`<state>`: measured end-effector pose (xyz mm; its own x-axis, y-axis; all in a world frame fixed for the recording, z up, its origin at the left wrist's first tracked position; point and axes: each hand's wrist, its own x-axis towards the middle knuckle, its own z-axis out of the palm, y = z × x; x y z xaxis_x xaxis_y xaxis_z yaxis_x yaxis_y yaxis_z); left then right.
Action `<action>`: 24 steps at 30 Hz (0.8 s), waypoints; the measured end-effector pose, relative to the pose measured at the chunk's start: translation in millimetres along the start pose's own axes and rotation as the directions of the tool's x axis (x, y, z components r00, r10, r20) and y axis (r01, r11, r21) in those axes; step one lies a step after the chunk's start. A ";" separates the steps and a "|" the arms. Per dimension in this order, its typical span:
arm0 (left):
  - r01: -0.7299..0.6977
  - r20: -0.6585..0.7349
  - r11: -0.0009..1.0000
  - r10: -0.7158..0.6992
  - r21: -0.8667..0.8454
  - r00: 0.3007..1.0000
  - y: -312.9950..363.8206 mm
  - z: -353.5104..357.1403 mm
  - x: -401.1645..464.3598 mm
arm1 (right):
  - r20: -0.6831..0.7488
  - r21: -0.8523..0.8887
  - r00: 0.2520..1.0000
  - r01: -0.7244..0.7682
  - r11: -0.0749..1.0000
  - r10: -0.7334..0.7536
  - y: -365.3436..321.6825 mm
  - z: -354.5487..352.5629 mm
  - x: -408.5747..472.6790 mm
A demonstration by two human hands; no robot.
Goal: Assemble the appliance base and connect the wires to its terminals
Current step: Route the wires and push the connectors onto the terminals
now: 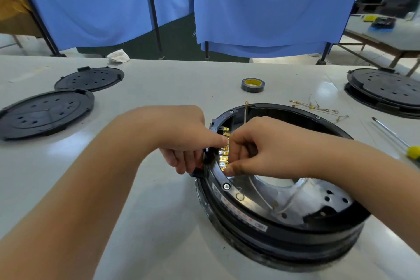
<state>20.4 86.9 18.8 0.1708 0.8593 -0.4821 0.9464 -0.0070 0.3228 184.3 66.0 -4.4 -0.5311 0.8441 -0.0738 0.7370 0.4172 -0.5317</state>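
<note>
near the tabletop's front right edge sits the base [279, 229], open side up. left hand [181, 136] grips its outer connector block, index finger extended onto the terminals [223, 154]. right hand [252, 150], fingers curled, pinches a wire at them.

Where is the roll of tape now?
In the head view, the roll of tape lies flat on the table, beyond the appliance base and left of the loose wires.

Your left hand [181, 141] extends its index finger, other fingers curled downward. Your right hand [254, 150] is curled, fingertips [229, 169] pinched together; both forearms converge.
</note>
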 end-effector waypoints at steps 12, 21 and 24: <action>-0.167 -0.372 0.980 0.116 -0.108 0.921 -23.6 34.1 -12.6 | -0.191 -0.140 0.981 -0.071 0.988 0.043 -8.8 12.9 -15.0; -0.179 -0.453 0.979 0.115 -0.101 0.884 -21.5 36.9 -14.9 | -0.239 -0.189 0.971 -0.037 0.981 -0.010 -15.7 22.4 -18.0; -0.176 -0.453 0.979 0.112 -0.101 0.884 -20.8 37.3 -15.1 | -0.249 -0.201 0.968 -0.036 0.979 -0.016 -16.4 23.5 -18.8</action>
<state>8.4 55.0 -11.0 0.1328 0.9909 -0.0209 0.8693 -0.1063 0.4827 172.4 35.4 -14.2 -0.4216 0.8948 0.1470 0.8248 0.4457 -0.3479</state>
